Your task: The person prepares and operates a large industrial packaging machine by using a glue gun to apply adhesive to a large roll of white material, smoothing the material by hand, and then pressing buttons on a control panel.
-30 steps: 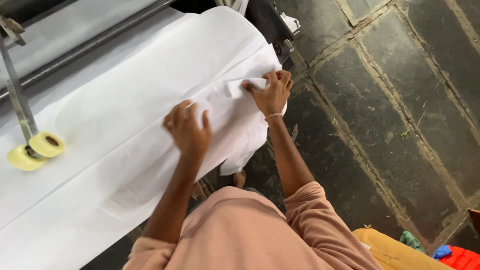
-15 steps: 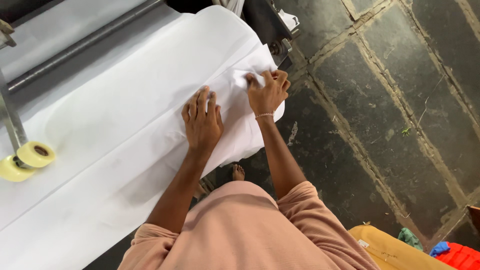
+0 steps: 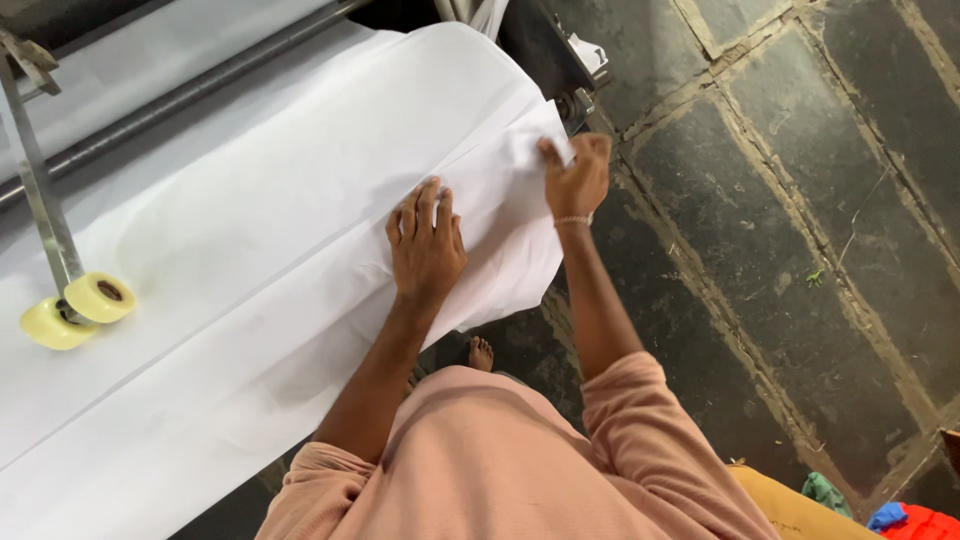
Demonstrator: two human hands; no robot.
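Mid-frame, the left hand (image 3: pixel 425 245) presses flat, fingers together, on the white sheet (image 3: pixel 250 230); the right hand (image 3: pixel 575 175), upper right of centre, pinches the sheet's corner.

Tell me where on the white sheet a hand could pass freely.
Bare white sheet lies between the tape rolls and the left hand, below the metal bar. It is crowded at the corner, where the right hand pinches the sheet's edge.

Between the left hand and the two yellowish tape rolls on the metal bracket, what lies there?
Only bare white sheet, lightly creased, runs from the left hand to the tape rolls; nothing else rests on that stretch in the head view.
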